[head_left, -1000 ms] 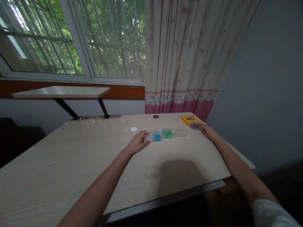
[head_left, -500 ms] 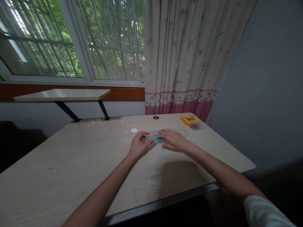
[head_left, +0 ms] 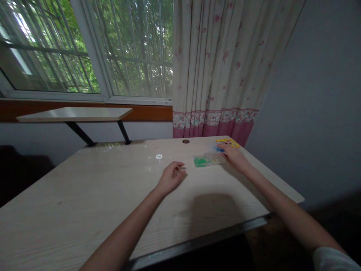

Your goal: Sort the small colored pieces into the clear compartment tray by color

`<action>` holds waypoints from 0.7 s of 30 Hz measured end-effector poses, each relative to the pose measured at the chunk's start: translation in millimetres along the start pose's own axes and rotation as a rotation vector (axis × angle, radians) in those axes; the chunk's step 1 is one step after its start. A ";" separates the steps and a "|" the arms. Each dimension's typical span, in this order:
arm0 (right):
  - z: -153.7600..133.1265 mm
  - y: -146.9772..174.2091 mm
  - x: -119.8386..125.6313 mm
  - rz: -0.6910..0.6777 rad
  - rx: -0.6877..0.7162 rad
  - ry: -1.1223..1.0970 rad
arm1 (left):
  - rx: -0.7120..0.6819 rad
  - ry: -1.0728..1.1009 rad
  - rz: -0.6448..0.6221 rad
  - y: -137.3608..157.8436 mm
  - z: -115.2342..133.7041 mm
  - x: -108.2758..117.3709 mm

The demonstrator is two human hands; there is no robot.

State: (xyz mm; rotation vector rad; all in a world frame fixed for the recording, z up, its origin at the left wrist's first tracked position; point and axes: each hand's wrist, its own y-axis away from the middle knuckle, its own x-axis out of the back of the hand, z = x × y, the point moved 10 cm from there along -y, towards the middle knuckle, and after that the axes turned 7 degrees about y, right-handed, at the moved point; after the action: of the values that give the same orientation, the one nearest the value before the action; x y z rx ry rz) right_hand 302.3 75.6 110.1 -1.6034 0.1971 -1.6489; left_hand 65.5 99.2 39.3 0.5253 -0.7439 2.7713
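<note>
"Starting from the left, what worries you?"

"Little at the left hand (head_left: 171,177). Its thumb and fingers stand apart, curved around nothing — but a careless swing rightward could bump the clear box of green pieces (head_left: 200,162) lying on the desk (head_left: 113,195)."

"And the clear case with a bit of yellow (head_left: 217,159), just right of that?"

"Nearer trouble. The right hand (head_left: 236,157) is close by its far end, so a low wrist might knock it askew."

"Where's the clear box of blue pieces (head_left: 218,149)?"

"Just beyond that case, blurred, apparently pinched by the right hand. A slack grip or sharp tilt could spill it — I can't tell whether it's fastened."

"Then the yellow box (head_left: 232,142)?"

"Partly behind the right hand. A hard push could shove it toward the desk's far edge."
</note>
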 end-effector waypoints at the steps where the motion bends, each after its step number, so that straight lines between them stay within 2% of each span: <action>1: 27.2 8.9 -1.2 -0.024 -0.060 0.029 | -0.021 -0.035 -0.033 0.9 1.2 -3.5; 4: 91.5 44.8 -12.2 -0.144 -0.158 0.077 | -0.076 -0.092 -0.111 3.4 5.4 -12.1; 7: 119.3 83.5 -24.8 -0.271 -0.164 0.057 | -0.097 -0.115 -0.144 4.5 8.0 -17.0; 10: 125.3 112.4 -32.9 -0.347 -0.187 0.022 | -0.081 -0.135 -0.156 4.3 7.1 -19.9; 13: 128.4 128.0 -42.1 -0.404 -0.236 0.012 | -0.070 -0.151 -0.167 4.4 5.8 -21.7; 21: 136.4 123.8 -53.0 -0.400 -0.249 0.014 | -0.048 -0.149 -0.179 0.1 3.2 -24.0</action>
State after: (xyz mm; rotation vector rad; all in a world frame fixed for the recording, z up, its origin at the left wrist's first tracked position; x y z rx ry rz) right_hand 470.2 83.3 17.8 -1.9115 0.0944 -2.0007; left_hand 88.1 94.6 32.4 0.7565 -0.7536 2.5647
